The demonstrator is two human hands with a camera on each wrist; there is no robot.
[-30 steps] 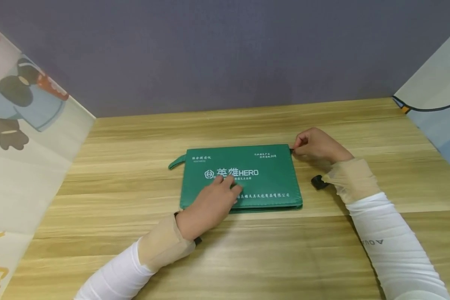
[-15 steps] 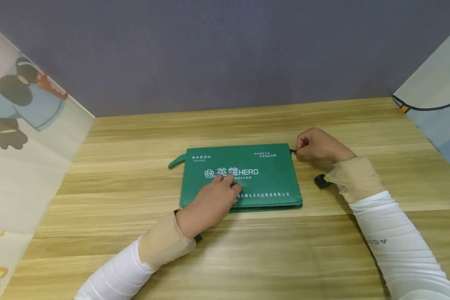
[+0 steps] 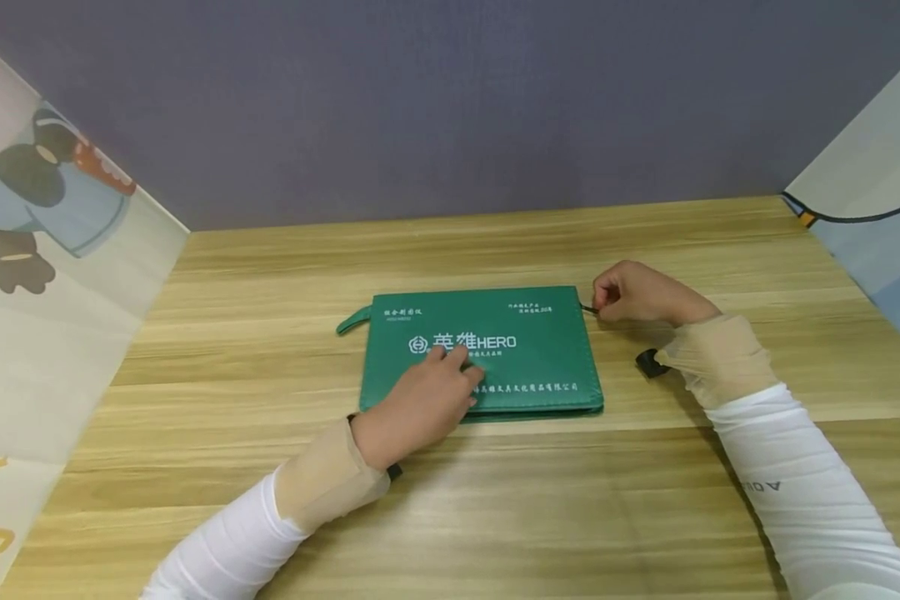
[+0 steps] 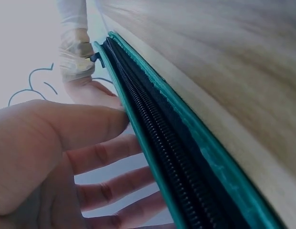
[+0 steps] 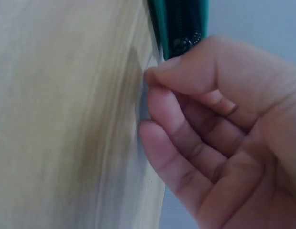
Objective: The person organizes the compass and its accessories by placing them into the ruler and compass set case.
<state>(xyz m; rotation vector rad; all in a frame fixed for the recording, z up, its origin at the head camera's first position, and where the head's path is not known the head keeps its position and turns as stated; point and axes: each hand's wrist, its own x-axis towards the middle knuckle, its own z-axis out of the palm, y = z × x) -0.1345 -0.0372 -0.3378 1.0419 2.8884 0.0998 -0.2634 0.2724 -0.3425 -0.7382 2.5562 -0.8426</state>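
A green zip case (image 3: 547, 358) with white "HERO" lettering lies flat on the wooden table. My left hand (image 3: 420, 404) rests on the front middle of its cover with fingers spread. In the left wrist view the black zipper (image 4: 148, 114) runs along the case's edge, its two rows of teeth meshed, and my left thumb (image 4: 105, 125) lies against the rim. Just past the far right corner, my right hand (image 3: 645, 293) pinches a thin black zipper tail (image 3: 589, 309) between thumb and forefinger. In the right wrist view my thumb and fingertips hide most of the tail.
A green wrist strap (image 3: 354, 321) sticks out at the case's left side. A dark partition (image 3: 450, 117) stands behind the table (image 3: 495, 517), with printed panels to the left and right. A small black wrist camera (image 3: 651, 364) hangs at my right wrist.
My right hand has shifted slightly right, away from the case's corner, and more of the black tail shows. The left hand and the case stay nearly in place.
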